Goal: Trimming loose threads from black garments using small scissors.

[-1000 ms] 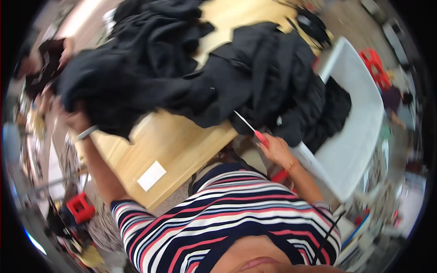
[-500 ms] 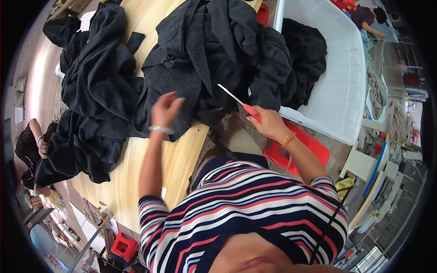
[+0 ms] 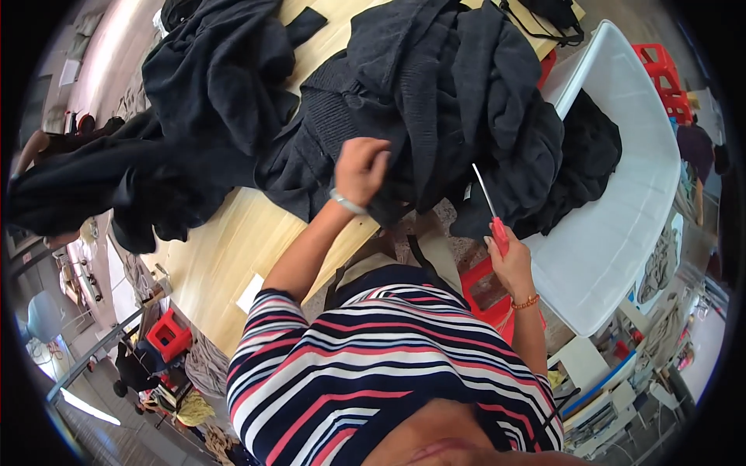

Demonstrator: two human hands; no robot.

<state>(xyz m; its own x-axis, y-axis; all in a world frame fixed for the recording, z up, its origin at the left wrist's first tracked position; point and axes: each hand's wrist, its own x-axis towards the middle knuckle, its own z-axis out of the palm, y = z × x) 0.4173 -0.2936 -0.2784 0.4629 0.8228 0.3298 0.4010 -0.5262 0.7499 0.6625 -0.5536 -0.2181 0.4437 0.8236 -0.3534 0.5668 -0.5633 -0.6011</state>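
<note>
My right hand (image 3: 511, 264) is closed around the red handle of a tool (image 3: 499, 233) with a long thin metal shaft. Its tip points away from me, over the near edge of the dark clothes. My left hand (image 3: 361, 168), with a pale bangle at the wrist, hovers at a black knit garment (image 3: 330, 97) with a ribbed band. Its fingers are loosely bent, the thumb stands apart, and nothing shows in it. The heaped black garments (image 3: 497, 101) spread from the table toward a white tub on the right. A small pale label (image 3: 468, 191) shows near the shaft.
The pile lies on a light wooden table (image 3: 210, 272). A white plastic tub (image 3: 622, 256) at right holds more black clothes (image 3: 594, 155). A red stool (image 3: 486, 291) stands below it. At far left, a co-worker's hand (image 3: 62, 239) is at a stretched black garment (image 3: 85, 175).
My view has shifted left. My right hand has turned the tool more upright. My left hand's fingers have bent. At left, the co-worker's black garment is drawn out farther leftward.
</note>
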